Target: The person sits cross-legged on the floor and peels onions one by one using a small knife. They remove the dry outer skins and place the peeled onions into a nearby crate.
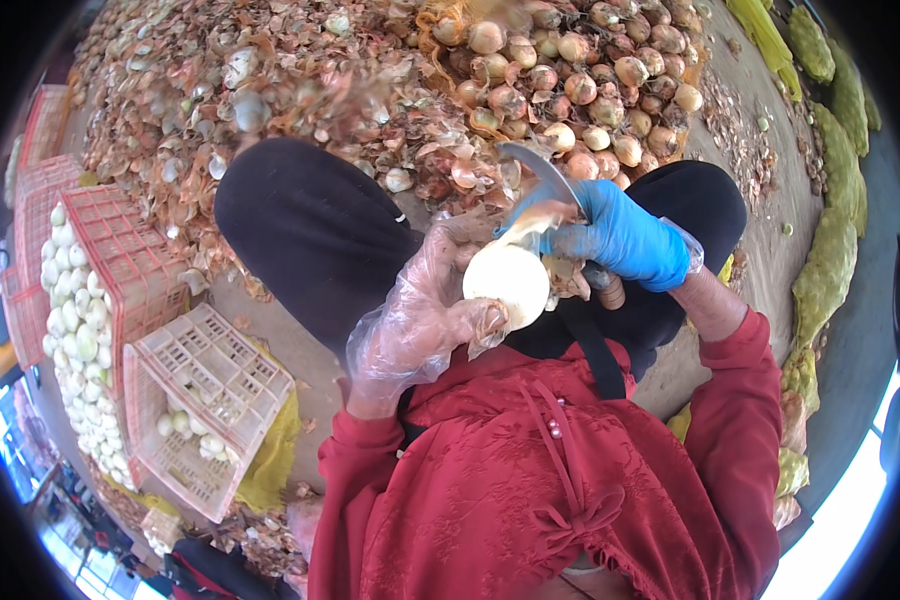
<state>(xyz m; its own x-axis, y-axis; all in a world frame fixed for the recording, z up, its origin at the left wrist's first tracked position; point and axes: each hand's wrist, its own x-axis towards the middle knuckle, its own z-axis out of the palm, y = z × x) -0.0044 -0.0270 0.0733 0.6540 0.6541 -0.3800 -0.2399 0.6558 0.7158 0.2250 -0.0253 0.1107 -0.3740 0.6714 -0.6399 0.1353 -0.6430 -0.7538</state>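
My left hand, in a clear plastic glove, grips a peeled white onion in front of my lap. The blue-gloved right hand holds a knife, its curved blade pointing up and to the left. A strip of onion skin lies between the right thumb and the onion's top. More loose skin hangs beside the onion, under the right hand. The knife's handle is hidden in the fist.
Onion skins pile up ahead, beside unpeeled onions on orange netting. At left stand a red plastic crate of peeled onions and a pale crate with several inside. Filled yellow-green net sacks line the right.
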